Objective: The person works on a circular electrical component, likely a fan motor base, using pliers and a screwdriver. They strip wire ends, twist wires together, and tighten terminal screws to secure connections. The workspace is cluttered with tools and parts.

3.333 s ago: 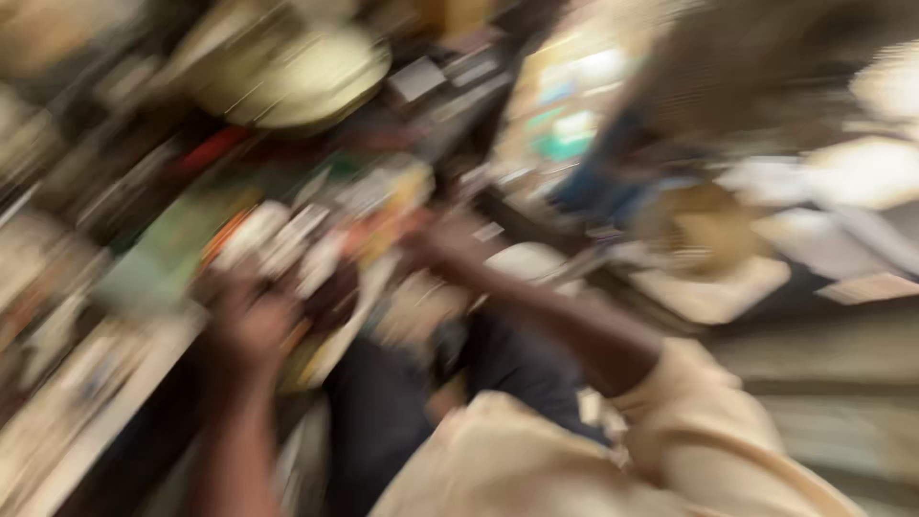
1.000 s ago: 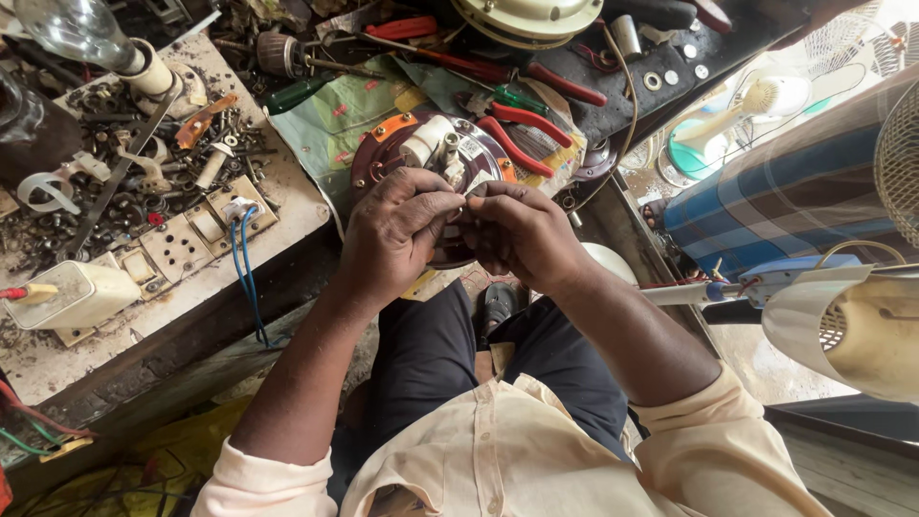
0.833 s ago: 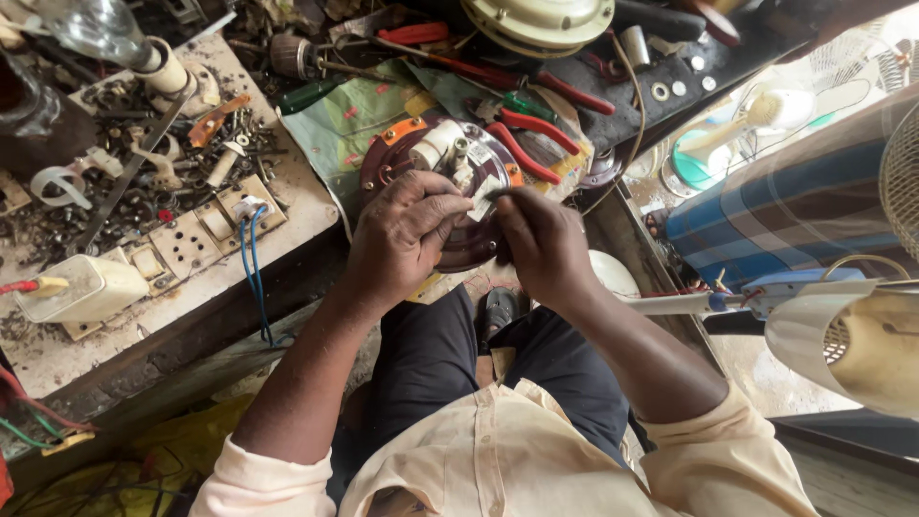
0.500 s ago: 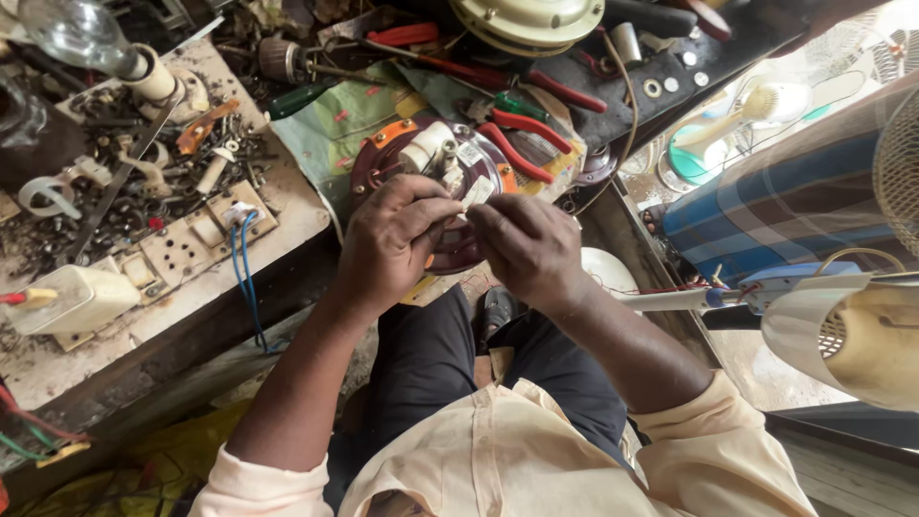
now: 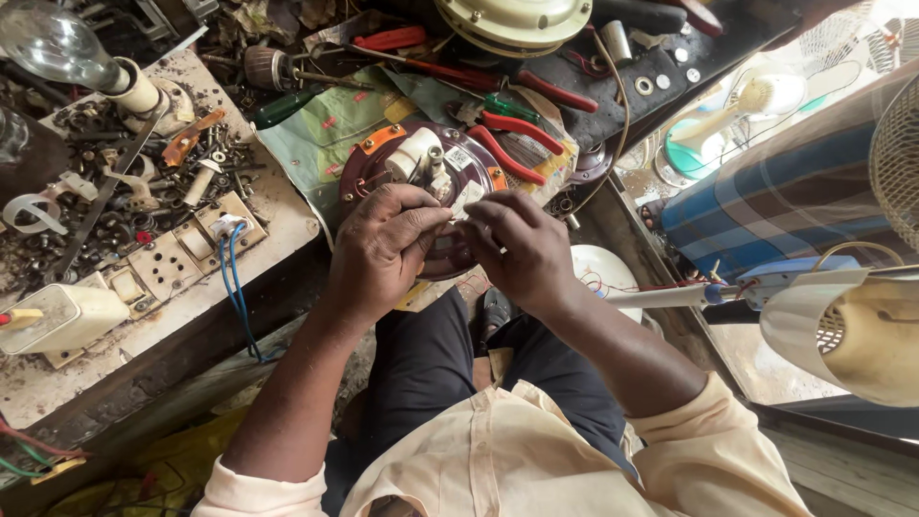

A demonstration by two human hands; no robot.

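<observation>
At the far left, a clear glass bulb in a white holder (image 5: 67, 53) is lying on the cluttered, dirt-stained surface (image 5: 278, 215), with a cream plastic box (image 5: 57, 316) resting near the front edge and a beige switch plate with blue wires (image 5: 206, 244) lying just beside it to the right. Further right, the left hand (image 5: 383, 249) is being held curled, its fingertips pressed together on a small pale part at the rim of the round dark-maroon motor housing with orange tabs and a white cylinder on top (image 5: 421, 177). That housing is being propped at the edge of the surface, over a green printed sheet (image 5: 325, 134), above the lap. The right hand (image 5: 522, 249) is being held opposite, its thumb and forefinger pinching the small white slip-like piece (image 5: 467, 198) between the two hands; what exactly it is cannot be told. Red-handled pliers (image 5: 517, 144) are lying just beyond the housing. At the far right, a cream fan motor casing (image 5: 852, 330) is being seen beside a blue checked cloth (image 5: 795, 206).
</observation>
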